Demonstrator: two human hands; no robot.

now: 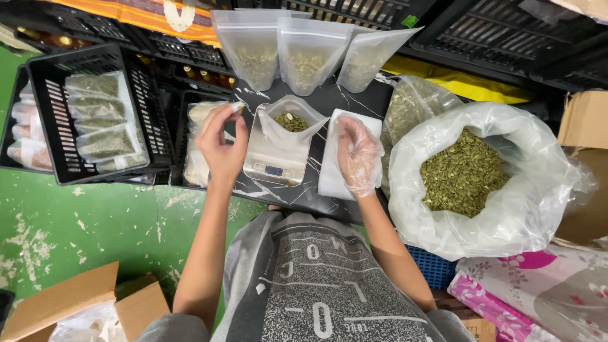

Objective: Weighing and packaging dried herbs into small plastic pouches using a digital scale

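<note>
Dark marbled worktop [354,98] carries a silver scale [273,166]. On the scale stands an open clear pouch [288,120] holding a few green seeds. Left hand [221,147] hovers just left of the pouch, fingers pinched, contents indiscernible. Right hand [358,155], in a clear glove, hangs right of the scale, fingers loosely curled, empty. Large seed bag [472,174] sits further right.

One camera sat on the person's head and looked almost straight down over the chest, close enough that the grey shirt [316,285] filled the 6 o'clock edge. It faced forward across the dark table [342,101], whose far side ran toward 12 o'clock. The green floor [76,215] lay at 8 o'clock, a large bag of seeds [465,174] at 3 o'clock. No second view overlapped it.
</note>
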